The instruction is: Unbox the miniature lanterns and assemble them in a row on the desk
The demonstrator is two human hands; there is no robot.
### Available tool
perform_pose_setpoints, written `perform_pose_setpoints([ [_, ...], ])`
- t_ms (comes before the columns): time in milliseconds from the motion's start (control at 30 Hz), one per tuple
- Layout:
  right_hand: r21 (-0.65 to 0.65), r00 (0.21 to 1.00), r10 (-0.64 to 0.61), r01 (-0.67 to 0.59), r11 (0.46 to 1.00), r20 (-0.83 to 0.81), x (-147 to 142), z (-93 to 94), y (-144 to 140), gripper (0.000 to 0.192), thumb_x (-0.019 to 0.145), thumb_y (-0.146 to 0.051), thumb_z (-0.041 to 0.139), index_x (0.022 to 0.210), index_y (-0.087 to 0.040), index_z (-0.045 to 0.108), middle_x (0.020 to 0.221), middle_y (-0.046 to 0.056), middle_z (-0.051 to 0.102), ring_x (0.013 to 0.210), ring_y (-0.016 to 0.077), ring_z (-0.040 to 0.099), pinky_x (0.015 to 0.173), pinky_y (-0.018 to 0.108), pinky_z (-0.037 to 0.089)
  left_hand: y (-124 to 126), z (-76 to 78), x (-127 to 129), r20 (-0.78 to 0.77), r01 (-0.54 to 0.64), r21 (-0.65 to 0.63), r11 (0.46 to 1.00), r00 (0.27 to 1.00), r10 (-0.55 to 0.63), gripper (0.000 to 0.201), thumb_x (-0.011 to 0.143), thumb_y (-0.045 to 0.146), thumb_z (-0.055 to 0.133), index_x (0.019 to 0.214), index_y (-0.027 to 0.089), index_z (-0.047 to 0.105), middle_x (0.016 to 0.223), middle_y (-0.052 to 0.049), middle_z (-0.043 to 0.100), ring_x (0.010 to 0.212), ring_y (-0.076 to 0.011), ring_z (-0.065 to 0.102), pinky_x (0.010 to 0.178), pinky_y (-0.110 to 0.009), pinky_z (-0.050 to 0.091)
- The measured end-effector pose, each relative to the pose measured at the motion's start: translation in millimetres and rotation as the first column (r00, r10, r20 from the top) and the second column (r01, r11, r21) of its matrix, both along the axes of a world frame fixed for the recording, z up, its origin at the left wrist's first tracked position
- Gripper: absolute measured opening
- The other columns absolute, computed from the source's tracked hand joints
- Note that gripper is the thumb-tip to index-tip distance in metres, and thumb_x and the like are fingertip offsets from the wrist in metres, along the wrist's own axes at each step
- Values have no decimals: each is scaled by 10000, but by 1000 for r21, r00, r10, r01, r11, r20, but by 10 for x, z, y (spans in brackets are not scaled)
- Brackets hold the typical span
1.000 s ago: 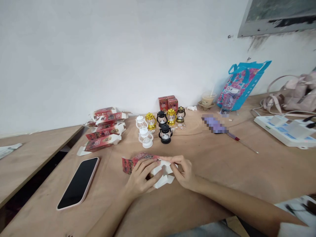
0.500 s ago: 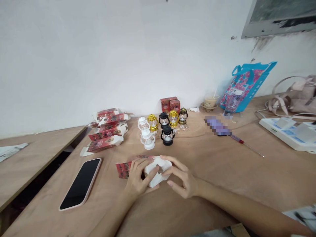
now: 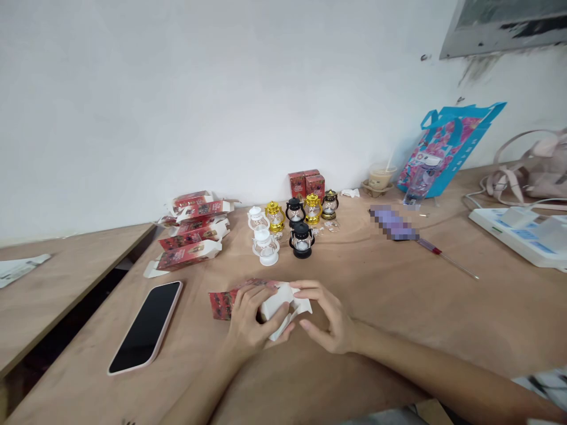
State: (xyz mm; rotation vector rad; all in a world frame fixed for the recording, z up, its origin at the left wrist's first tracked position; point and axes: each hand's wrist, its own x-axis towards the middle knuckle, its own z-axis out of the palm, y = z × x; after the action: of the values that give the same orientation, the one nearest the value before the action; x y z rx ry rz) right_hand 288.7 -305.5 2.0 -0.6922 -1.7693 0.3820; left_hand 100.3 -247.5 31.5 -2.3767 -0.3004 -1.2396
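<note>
A small red printed carton [image 3: 220,305] lies on its side on the table in front of me, its white end flaps [image 3: 275,304] facing right. My left hand [image 3: 252,316] is closed around the carton near that end, with the thumb against a white flap. At the flaps, my right hand [image 3: 325,319] has curled fingers, their tips on the upper flap and the thumb by its right edge. What is inside the carton cannot be seen. Beyond the hands stand several mini lanterns, among them a white lantern [image 3: 265,247], a black lantern [image 3: 302,241] and a gold lantern [image 3: 313,209].
Opened red cartons [image 3: 188,254] are piled at the left, above a phone [image 3: 146,327]. Closed red boxes [image 3: 315,187] stand by the wall. Rightward are a drink cup [image 3: 381,177], a screwdriver [image 3: 456,265], a blue bag [image 3: 460,147] and a power strip [image 3: 509,236].
The white flaps have shifted and spread to the right under my fingers. My left hand stays on the carton. The view has tilted slightly.
</note>
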Motion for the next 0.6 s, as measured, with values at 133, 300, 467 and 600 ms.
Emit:
perform_pose_setpoints([
  [133, -251, 979, 115, -155, 956, -168, 34, 31, -1, 312, 945, -283, 380, 1213, -241, 534, 1331, 125, 469, 1219, 215, 486, 986, 397, 427, -10, 18, -14, 4, -56, -42, 998, 998, 56, 200, 736, 256, 647, 912, 188, 581, 990, -102, 534, 885, -224, 574, 715, -378, 507],
  [300, -419, 866, 171, -390, 820, -470, -5, 32, 68, 197, 888, -313, 549, 1071, -285, 617, 1328, 78, 470, 1199, 188, 509, 954, 350, 448, -61, 41, -13, 70, -41, -237, 971, 996, 59, 192, 745, 220, 632, 925, 191, 573, 999, -105, 559, 930, -232, 590, 729, -361, 505],
  [467, -483, 828, 230, -498, 720, -511, -38, 27, 86, 228, 830, -342, 633, 1044, -265, 647, 1380, 75, 440, 1250, 201, 475, 979, 351, 440, -123, -4, 27, 57, -97, -213, 972, 992, 111, 205, 722, 177, 604, 927, 187, 585, 995, -101, 598, 880, -220, 592, 719, -350, 484],
  [600, -501, 823, 187, -489, 714, -536, -97, 22, 77, 201, 800, -320, 668, 987, -249, 651, 1257, 56, 519, 1114, 165, 571, 900, 295, 500, -149, -47, 62, 47, -125, -188, 974, 990, 136, 258, 723, 181, 608, 977, 193, 567, 981, -95, 603, 886, -215, 598, 732, -332, 483],
])
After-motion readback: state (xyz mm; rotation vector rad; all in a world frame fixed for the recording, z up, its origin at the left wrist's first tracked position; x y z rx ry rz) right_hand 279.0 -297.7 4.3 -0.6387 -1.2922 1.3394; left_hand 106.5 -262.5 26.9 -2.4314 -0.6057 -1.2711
